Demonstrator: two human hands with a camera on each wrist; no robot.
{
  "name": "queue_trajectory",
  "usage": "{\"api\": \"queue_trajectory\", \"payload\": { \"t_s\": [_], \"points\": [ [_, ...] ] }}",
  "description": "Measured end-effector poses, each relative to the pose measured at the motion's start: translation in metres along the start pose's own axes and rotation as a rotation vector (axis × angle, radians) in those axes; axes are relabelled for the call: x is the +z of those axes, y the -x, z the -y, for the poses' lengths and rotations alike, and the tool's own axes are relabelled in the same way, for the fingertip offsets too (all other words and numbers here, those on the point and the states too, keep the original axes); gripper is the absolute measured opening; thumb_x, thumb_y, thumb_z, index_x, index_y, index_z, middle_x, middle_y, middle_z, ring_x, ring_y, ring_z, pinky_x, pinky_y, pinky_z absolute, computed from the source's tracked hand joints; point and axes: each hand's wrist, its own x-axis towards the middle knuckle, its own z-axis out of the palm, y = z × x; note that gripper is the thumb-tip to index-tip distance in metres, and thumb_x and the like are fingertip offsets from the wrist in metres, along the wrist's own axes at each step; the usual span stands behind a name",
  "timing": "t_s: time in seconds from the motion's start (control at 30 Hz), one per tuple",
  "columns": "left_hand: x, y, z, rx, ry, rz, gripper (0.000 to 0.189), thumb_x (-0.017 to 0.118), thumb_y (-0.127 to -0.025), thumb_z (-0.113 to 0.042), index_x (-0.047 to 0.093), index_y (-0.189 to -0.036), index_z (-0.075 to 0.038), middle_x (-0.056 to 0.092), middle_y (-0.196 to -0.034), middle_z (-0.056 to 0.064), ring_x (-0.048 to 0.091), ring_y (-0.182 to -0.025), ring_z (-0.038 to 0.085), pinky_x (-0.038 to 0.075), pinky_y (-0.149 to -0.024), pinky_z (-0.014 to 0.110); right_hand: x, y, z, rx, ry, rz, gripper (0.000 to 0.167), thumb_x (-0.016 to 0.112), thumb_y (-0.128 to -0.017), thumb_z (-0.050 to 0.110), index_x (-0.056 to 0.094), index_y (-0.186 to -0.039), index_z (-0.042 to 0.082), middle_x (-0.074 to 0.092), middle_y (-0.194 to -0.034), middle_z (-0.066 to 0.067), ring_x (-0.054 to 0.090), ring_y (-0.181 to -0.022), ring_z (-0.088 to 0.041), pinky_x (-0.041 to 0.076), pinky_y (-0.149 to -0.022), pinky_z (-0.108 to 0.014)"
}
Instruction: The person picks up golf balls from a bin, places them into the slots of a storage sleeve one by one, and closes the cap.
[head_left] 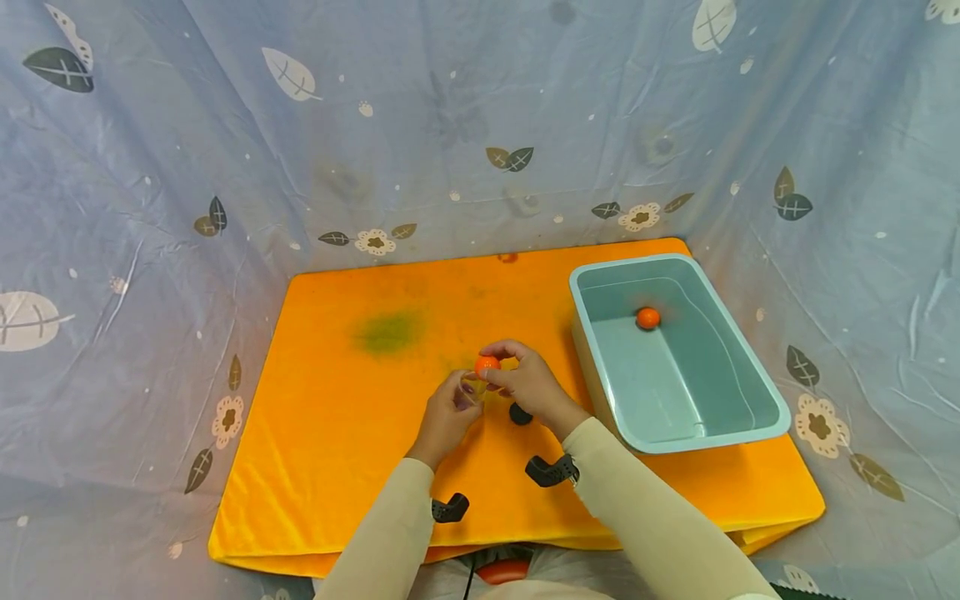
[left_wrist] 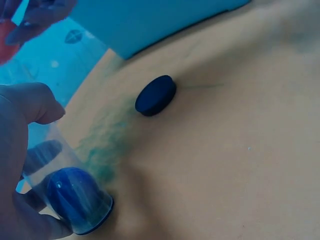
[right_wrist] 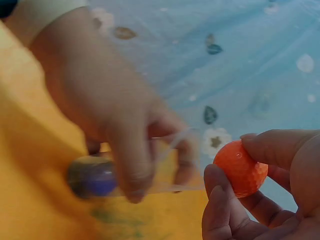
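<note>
My left hand (head_left: 446, 421) grips a clear plastic tube (left_wrist: 64, 150) from the side. A dark blue ball (left_wrist: 75, 192) sits inside, at the tube's closed end. Just off the tube's open end, my right hand (head_left: 536, 390) pinches an orange dimpled golf ball (right_wrist: 241, 169) between thumb and fingers. On the cloth below the hands lies a round black lid (left_wrist: 156, 96), apart from both. In the right wrist view the left hand is blurred.
A pale blue-green plastic bin (head_left: 652, 425) stands on the right of the table, with another orange ball (head_left: 648, 317) on its floor. Orange cloth (head_left: 337, 450) covers the table, with a green stain (head_left: 388, 332). Patterned curtains (head_left: 450, 125) hang behind and at both sides.
</note>
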Motion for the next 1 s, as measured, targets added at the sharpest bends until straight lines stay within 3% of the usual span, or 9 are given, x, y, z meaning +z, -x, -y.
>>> {"api": "queue_trajectory", "payload": {
  "t_s": [0.13,0.23,0.37,0.5,0.77,1.0],
  "points": [
    [-0.001,0.001,0.0,0.015,0.002,0.005,0.038,0.076,-0.1,-0.005,0.064,-0.129,-0.026,0.062,-0.11,-0.001,0.062,-0.098,0.022,0.053,-0.091,0.044,0.009,0.003,-0.01,-0.023,0.071,0.016,0.029,0.077,-0.102,0.007,0.073,-0.131,0.006,0.06,-0.133,-0.012,0.061,-0.088,-0.036,0.055,-0.077,-0.036],
    [-0.001,0.001,-0.001,0.025,0.006,0.006,0.04,0.076,-0.099,-0.004,0.065,-0.132,-0.023,0.063,-0.111,0.001,0.061,-0.098,0.024,0.053,-0.09,0.045,0.012,0.005,-0.011,-0.035,0.11,0.017,0.03,0.077,-0.101,0.008,0.074,-0.131,0.008,0.058,-0.132,-0.012,0.057,-0.087,-0.03,0.052,-0.076,-0.036],
    [-0.001,0.001,-0.001,0.016,0.005,0.011,0.044,0.076,-0.099,-0.005,0.064,-0.14,-0.018,0.064,-0.123,0.003,0.063,-0.105,0.025,0.055,-0.094,0.046,0.012,0.006,-0.01,-0.046,0.15,0.016,0.032,0.077,-0.102,0.009,0.073,-0.134,0.007,0.059,-0.133,-0.016,0.058,-0.093,-0.035,0.052,-0.077,-0.038],
    [0.0,0.0,-0.001,-0.014,-0.011,0.003,0.047,0.078,-0.099,-0.008,0.063,-0.143,-0.02,0.064,-0.133,0.004,0.063,-0.112,0.026,0.055,-0.097,0.047,0.011,0.006,-0.009,-0.049,0.167,0.013,0.034,0.076,-0.102,0.009,0.072,-0.136,0.005,0.061,-0.136,-0.019,0.058,-0.105,-0.04,0.053,-0.083,-0.04],
    [0.001,0.0,-0.002,-0.023,-0.019,-0.014,0.048,0.08,-0.098,-0.005,0.064,-0.14,-0.023,0.065,-0.128,0.005,0.062,-0.108,0.027,0.056,-0.094,0.046,0.007,0.006,-0.003,-0.035,0.132,0.007,0.033,0.078,-0.103,0.016,0.072,-0.135,0.014,0.062,-0.13,-0.01,0.061,-0.097,-0.035,0.056,-0.088,-0.052],
    [0.003,-0.002,0.001,-0.019,-0.008,-0.021,0.048,0.081,-0.097,-0.004,0.063,-0.139,-0.018,0.065,-0.129,0.008,0.063,-0.11,0.028,0.055,-0.099,0.047,-0.006,0.002,0.01,-0.026,0.045,0.001,0.035,0.074,-0.105,0.018,0.068,-0.139,0.01,0.062,-0.131,-0.014,0.07,-0.104,-0.037,0.058,-0.09,-0.044]
  ]
}}
